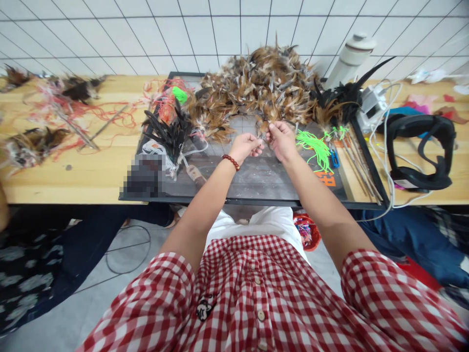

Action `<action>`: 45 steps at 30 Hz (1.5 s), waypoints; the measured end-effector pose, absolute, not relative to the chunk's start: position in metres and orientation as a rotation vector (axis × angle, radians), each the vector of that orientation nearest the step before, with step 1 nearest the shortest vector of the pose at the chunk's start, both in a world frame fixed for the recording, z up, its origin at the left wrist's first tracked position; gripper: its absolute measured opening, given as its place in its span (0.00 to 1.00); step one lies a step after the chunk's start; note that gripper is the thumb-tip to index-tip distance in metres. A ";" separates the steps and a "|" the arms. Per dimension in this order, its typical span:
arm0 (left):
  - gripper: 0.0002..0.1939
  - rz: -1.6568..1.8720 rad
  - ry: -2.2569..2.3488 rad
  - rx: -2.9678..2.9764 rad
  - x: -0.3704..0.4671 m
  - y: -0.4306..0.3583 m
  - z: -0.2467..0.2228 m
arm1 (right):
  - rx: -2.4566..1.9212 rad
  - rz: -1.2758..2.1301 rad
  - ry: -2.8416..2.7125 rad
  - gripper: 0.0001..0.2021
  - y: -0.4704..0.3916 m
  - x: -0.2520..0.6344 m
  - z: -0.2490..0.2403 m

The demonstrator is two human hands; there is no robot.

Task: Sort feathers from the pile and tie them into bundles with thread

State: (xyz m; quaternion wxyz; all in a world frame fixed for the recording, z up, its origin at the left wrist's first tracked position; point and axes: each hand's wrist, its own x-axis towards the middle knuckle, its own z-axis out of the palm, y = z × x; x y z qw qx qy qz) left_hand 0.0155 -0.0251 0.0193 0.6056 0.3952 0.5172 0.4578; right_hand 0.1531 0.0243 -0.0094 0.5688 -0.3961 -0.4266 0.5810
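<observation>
My left hand (247, 148), with a red bead bracelet at its wrist, is closed in a pinch over the dark board (252, 181). What lies between its fingertips is too small to tell. Close beside it on the right, my right hand (281, 140) pinches a small brown feather (261, 131) by its fingertips. Just beyond both hands rises a large heap of brown feathers (264, 88). Bright green cord (315, 147) lies right of my right hand. Black feathers (168, 134) sit on the board's left part.
A white bottle (348, 61) stands behind the board. Thin sticks (361, 166) lie along its right side, near a white charger (372, 107) with cables and a black headset (421, 151). Red strings (106, 115) and more feathers spread leftward. People sit on both sides.
</observation>
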 end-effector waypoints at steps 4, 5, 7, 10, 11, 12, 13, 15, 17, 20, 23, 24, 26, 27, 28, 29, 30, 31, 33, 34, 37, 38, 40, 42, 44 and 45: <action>0.13 1.080 1.209 0.911 0.016 -0.025 0.018 | -0.922 1.363 -1.024 0.15 0.026 0.152 -0.016; 0.14 1.086 1.211 0.904 0.016 -0.024 0.018 | -0.930 1.359 -1.041 0.15 0.027 0.152 -0.017; 0.15 1.094 1.213 0.891 0.016 -0.024 0.017 | -0.942 1.349 -1.068 0.16 0.027 0.152 -0.019; 0.15 1.123 1.210 0.857 0.016 -0.024 0.016 | -0.937 1.346 -1.067 0.18 0.026 0.151 -0.019; 0.16 1.138 1.208 0.841 0.015 -0.024 0.017 | -0.932 1.352 -1.057 0.19 0.025 0.151 -0.019; 0.16 1.150 1.207 0.829 0.015 -0.024 0.017 | -0.925 1.359 -1.042 0.19 0.024 0.150 -0.018; 0.16 1.153 1.204 0.824 0.015 -0.024 0.018 | -0.916 1.366 -1.026 0.19 0.023 0.150 -0.016; 0.16 1.130 1.198 0.832 0.014 -0.025 0.019 | -0.900 1.377 -1.004 0.19 0.021 0.149 -0.014; 0.15 1.098 1.191 0.850 0.014 -0.026 0.021 | -0.896 1.375 -1.000 0.19 0.019 0.148 -0.012; 0.16 1.112 1.196 0.859 0.015 -0.026 0.021 | -0.899 1.387 -1.000 0.20 0.018 0.149 -0.008; 0.17 1.200 1.185 0.836 0.016 -0.026 0.020 | -0.889 1.459 -1.006 0.20 0.016 0.151 -0.004; 0.17 1.200 1.163 0.836 0.017 -0.027 0.020 | -0.887 1.485 -1.010 0.20 0.016 0.152 -0.003; 0.15 1.146 1.113 0.853 0.017 -0.027 0.020 | -0.886 1.516 -1.011 0.20 0.015 0.153 -0.002; 0.14 1.117 1.099 0.860 0.017 -0.028 0.020 | -0.887 1.517 -1.004 0.19 0.015 0.153 -0.001; 0.14 1.101 1.096 0.858 0.017 -0.028 0.020 | -0.889 1.509 -0.996 0.19 0.015 0.154 -0.001; 0.13 1.105 1.104 0.845 0.016 -0.027 0.020 | -0.891 1.491 -0.989 0.19 0.015 0.154 0.000; 0.13 1.123 1.117 0.821 0.015 -0.026 0.020 | -0.892 1.470 -0.985 0.19 0.015 0.154 0.000; 0.13 1.147 1.130 0.790 0.014 -0.025 0.019 | -0.892 1.447 -0.984 0.19 0.015 0.155 0.001; 0.14 1.189 1.145 0.724 0.012 -0.023 0.018 | -0.886 1.409 -0.994 0.20 0.015 0.155 0.001; 0.14 1.202 1.145 0.702 0.010 -0.022 0.018 | -0.883 1.397 -1.003 0.20 0.015 0.156 0.001; 0.16 1.189 1.129 0.711 0.008 -0.022 0.017 | -0.867 1.373 -1.041 0.22 0.015 0.155 0.000; 0.16 1.172 1.125 0.730 0.008 -0.022 0.017 | -0.864 1.365 -1.054 0.22 0.015 0.154 -0.001; 0.15 1.142 1.131 0.760 0.008 -0.024 0.017 | -0.867 1.346 -1.093 0.22 0.014 0.153 -0.003; 0.14 1.122 1.145 0.772 0.009 -0.025 0.017 | -0.883 1.323 -1.154 0.22 0.014 0.152 -0.006; 0.12 1.117 1.154 0.783 0.010 -0.025 0.018 | -0.886 1.294 -1.216 0.22 0.014 0.151 -0.008; 0.11 1.120 1.155 0.788 0.011 -0.026 0.019 | -0.883 1.279 -1.241 0.23 0.014 0.151 -0.010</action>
